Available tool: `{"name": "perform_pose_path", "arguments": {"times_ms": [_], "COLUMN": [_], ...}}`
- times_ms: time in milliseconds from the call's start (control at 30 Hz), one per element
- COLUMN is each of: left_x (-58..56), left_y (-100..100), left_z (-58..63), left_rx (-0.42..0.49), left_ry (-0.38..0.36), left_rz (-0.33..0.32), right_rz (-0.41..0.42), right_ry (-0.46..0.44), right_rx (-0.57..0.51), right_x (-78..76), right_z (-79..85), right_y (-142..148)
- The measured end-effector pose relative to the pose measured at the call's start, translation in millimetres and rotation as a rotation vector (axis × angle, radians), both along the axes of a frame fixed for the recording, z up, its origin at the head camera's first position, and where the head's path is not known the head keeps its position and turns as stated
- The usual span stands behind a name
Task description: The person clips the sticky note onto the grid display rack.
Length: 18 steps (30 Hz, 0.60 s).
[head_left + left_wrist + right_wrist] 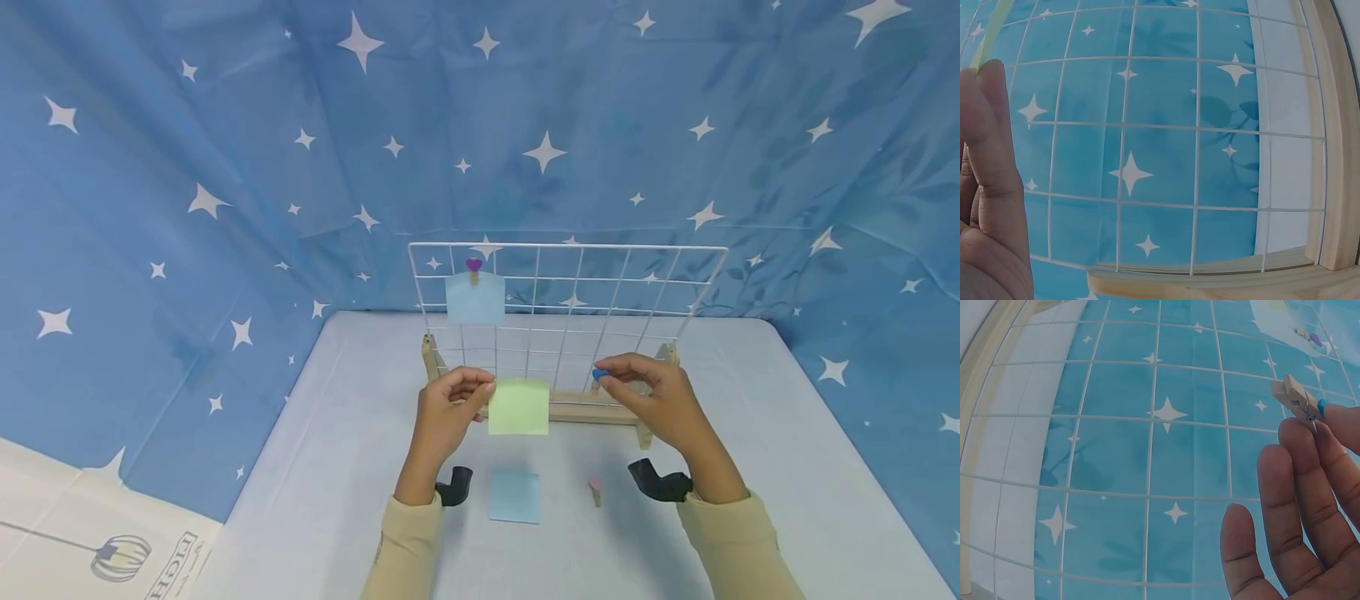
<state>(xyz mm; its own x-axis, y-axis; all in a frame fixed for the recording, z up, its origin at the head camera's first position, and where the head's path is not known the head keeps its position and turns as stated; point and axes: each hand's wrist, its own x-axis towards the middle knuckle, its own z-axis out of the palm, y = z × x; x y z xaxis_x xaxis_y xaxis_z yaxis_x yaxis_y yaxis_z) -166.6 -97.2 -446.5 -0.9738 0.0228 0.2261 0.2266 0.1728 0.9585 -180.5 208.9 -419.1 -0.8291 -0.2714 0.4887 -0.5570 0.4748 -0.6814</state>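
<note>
We find the square sheet of pale green paper [519, 407] upright in front of the lower part of the white wire grid panel [567, 246], unclipped. The left hand [447, 407] grasps it at one upper corner, fingers and thumb pinching the edge; the opposite side has no support. The right hand [660, 396] grasps a small blue-topped wooden clothespin [1297, 403] between thumb and fingers, near the panel and apart from the green sheet.

We judge the single-corner hold the main weakness: should the pinch loosen, or the free side catch a wire, the sheet could swing, crease or drop. The clothespin is small and sprung; an uneven squeeze could twist it out of the fingers. A hard push could also shift the panel in its pale wooden stand [592, 412].

Further out, a light blue paper sheet [476, 304] hangs at the panel's upper left under a wooden clothespin with a purple heart [474, 265]. On the white-covered table [360, 467], nearer the wearer, lie a second light blue sheet [514, 497] and a pink-topped wooden clothespin [596, 490]; a lowered wrist could, we judge, knock either aside.
</note>
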Motion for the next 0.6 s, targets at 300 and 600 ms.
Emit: {"name": "perform_pose_path", "arguments": {"times_ms": [300,600], "left_x": [-3.3,-8.8], "left_y": [1.4,1.4], "left_z": [8.5,13.3], "left_rx": [0.004,-0.004], "left_ry": [0.007,0.038], "left_rz": [0.003,-0.001], "right_rz": [-0.008,0.018], "right_ry": [-0.018,0.035], "right_rx": [0.004,0.021], "right_x": [-1.9,-8.3], "right_z": [4.7,9.0], "right_y": [-0.9,-0.7]}}
